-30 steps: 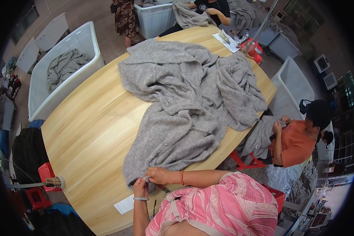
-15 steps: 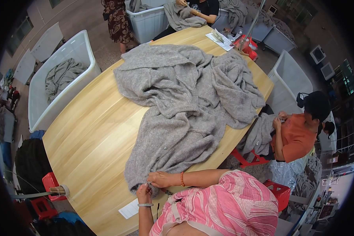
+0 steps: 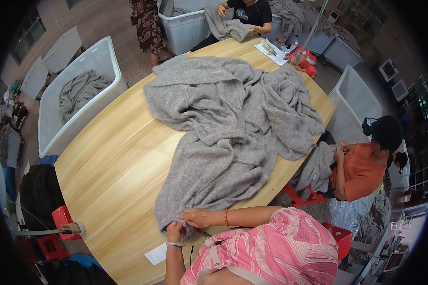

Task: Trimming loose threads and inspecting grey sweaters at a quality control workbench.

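Observation:
A grey knitted garment (image 3: 209, 175) lies rumpled along the table, its near end drawn toward me. My left hand (image 3: 175, 232), with a pale bangle at the wrist, pinches that near edge. Close beside it, my right hand (image 3: 198, 217), wearing an orange bead bracelet, is closed on the same knit. The fingertips almost meet, and anything small between them is too tiny to make out. A small light button (image 3: 204, 181) shows on the fabric ahead of my hands. More grey knitwear (image 3: 290, 109) is heaped farther up the table.
The pale wooden table (image 3: 114, 156) carries a white paper (image 3: 156, 254) near my left forearm. White bins (image 3: 83, 118) stand left, behind and right. A person in orange (image 3: 364, 166) handles grey knitwear at right; another in black (image 3: 249, 14) does so at the far end. A red stool (image 3: 64, 221) stands left.
The view has shifted slightly, moving the scene a little rightward. My hands stay at the garment's near edge, fingers close together. The far person in black has spread their hands and lowered the knitwear.

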Demonstrator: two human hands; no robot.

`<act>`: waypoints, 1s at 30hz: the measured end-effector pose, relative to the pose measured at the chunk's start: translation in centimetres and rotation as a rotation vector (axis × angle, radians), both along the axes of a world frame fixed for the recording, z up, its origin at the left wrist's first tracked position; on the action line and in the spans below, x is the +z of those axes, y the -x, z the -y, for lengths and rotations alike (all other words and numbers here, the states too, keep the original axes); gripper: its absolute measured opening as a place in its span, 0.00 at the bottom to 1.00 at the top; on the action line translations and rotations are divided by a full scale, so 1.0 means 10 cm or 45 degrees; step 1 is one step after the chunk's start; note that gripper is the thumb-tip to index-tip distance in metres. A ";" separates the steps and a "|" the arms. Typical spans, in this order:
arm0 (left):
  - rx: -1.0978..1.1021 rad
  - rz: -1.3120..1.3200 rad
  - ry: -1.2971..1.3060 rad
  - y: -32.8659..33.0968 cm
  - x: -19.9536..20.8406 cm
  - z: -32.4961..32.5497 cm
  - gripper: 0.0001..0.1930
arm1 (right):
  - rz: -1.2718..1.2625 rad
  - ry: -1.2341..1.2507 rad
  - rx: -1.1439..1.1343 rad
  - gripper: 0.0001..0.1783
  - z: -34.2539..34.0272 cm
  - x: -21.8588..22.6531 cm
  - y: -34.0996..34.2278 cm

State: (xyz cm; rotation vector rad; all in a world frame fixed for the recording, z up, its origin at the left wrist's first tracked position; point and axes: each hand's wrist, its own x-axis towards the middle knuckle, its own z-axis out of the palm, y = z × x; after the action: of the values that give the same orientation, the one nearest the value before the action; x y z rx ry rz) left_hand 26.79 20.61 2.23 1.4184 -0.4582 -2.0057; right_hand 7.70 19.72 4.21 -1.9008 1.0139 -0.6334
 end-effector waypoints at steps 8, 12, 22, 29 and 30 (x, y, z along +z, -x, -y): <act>0.111 -0.088 0.169 0.05 0.04 -0.05 0.07 | 0.101 0.027 -0.191 0.16 -0.03 -0.05 -0.04; 0.130 -0.093 0.101 0.06 0.05 -0.06 0.07 | 0.071 -0.054 -0.160 0.15 0.00 -0.06 -0.02; 0.196 -0.177 0.053 0.11 0.09 -0.10 0.08 | -0.003 -0.177 0.044 0.13 0.09 0.05 0.04; 0.235 -0.148 0.055 0.09 0.01 -0.17 0.08 | -0.050 -0.128 0.105 0.11 0.08 0.05 0.01; 0.241 -0.145 0.052 0.11 0.01 -0.17 0.08 | -0.048 -0.131 0.111 0.11 0.08 0.03 0.01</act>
State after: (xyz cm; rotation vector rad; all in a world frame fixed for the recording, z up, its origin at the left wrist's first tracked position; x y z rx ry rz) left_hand 25.67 22.29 2.32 1.2658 -0.3013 -1.9015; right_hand 7.61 18.88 4.54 -1.8616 0.9630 -0.4877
